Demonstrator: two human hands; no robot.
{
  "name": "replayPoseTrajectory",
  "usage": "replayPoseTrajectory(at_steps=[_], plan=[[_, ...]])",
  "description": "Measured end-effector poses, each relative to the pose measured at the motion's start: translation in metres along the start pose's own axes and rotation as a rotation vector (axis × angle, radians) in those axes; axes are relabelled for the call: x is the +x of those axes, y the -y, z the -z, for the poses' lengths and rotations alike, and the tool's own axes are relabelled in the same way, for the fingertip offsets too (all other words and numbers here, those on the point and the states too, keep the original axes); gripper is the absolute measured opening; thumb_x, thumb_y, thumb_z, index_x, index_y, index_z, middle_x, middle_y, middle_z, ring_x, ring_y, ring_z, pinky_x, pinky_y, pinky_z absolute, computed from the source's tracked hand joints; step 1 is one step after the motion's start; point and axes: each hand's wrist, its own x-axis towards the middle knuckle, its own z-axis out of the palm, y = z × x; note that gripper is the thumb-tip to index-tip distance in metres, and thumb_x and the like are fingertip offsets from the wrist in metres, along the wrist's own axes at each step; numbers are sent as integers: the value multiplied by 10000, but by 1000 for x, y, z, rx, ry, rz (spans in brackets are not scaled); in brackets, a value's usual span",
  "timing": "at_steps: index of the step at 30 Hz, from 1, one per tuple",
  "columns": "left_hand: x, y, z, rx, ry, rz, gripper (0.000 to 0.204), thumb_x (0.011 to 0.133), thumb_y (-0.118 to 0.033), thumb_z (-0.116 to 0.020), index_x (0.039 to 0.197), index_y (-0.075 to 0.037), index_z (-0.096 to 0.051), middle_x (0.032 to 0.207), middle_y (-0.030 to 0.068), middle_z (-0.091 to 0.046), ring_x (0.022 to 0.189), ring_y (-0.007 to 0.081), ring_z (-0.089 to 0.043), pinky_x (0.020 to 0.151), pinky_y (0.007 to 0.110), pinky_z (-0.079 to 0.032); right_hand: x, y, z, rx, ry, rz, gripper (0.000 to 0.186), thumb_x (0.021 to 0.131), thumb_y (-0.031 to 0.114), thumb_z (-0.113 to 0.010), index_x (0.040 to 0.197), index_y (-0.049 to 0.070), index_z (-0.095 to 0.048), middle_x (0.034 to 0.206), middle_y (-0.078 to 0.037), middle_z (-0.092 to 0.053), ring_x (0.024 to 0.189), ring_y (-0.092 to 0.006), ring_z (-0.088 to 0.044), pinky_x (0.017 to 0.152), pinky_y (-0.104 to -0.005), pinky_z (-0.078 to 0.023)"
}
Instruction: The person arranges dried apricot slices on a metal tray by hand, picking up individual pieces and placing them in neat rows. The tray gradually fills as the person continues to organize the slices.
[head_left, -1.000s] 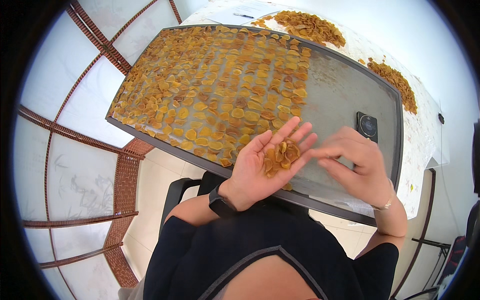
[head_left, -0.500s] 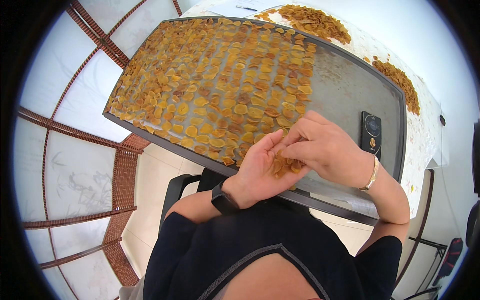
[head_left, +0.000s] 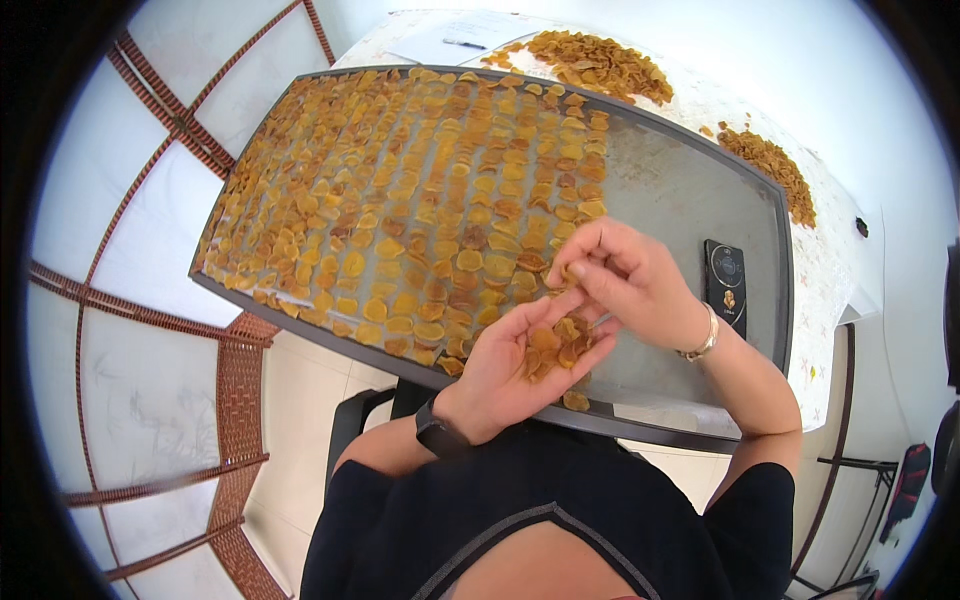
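Note:
My left hand (head_left: 490, 378) is cupped palm-up over the near edge of a large dark-framed tray (head_left: 665, 195), with a small heap of thin, yellow-brown dried slices (head_left: 545, 352) in it. Just beyond those fingertips, my right hand (head_left: 642, 285) pinches a single dried slice between thumb and forefinger; the fingers partly hide it. Rows of similar slices (head_left: 400, 170) lie flat across the left and middle of the tray, close to the right hand's fingertips. One loose slice (head_left: 576, 401) rests by the tray's near edge below my left hand.
On the tray's right side lies a flat black device (head_left: 725, 285) with a gold picture. Two heaps of slices, one larger (head_left: 600, 65) and one smaller (head_left: 770, 170), sit on the white tablecloth behind the tray, near paper and a pen (head_left: 463, 44). A folding screen (head_left: 150, 240) stands left.
My right hand has lifted off the left palm and moved slightly forward and left, with a slice pinched. The left palm has opened wider, showing its heap. The whole view has shifted a little.

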Motion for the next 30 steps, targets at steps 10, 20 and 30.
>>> replayPoseTrajectory(at_steps=[10, 20, 30], plan=[[-13, -22, 2, 109, -2, 55, 506, 1033, -234, -406, 1492, -27, -360, 1403, 165, -497, 1233, 287, -517, 1047, 401, -436, 124, -53, 130, -174, -598, 88, 111, 936, 62, -620, 1014, -1, -666, 795, -4, -658, 719, -71, -608, 657, -223, -495], [-22, -41, 0, 129, -12, 51, 467, 1040, -248, -399, 1447, -21, -433, 1340, 165, -553, 1208, 287, -535, 1026, 397, -448, 201, -127, 195, -624, -755, 65, 126, 853, 129, -702, 928, 38, -747, 837, -67, -726, 755, -156, -656, 718, -313, -519], [-19, -47, 3, 119, -8, 59, 448, 1043, -250, -392, 1417, -19, -478, 1302, 163, -577, 1168, 282, -549, 997, 392, -461, 210, -132, 189, -751, -716, 102, 135, 848, 140, -687, 922, 40, -741, 873, -114, -732, 820, -252, -688, 769, -360, -525]])
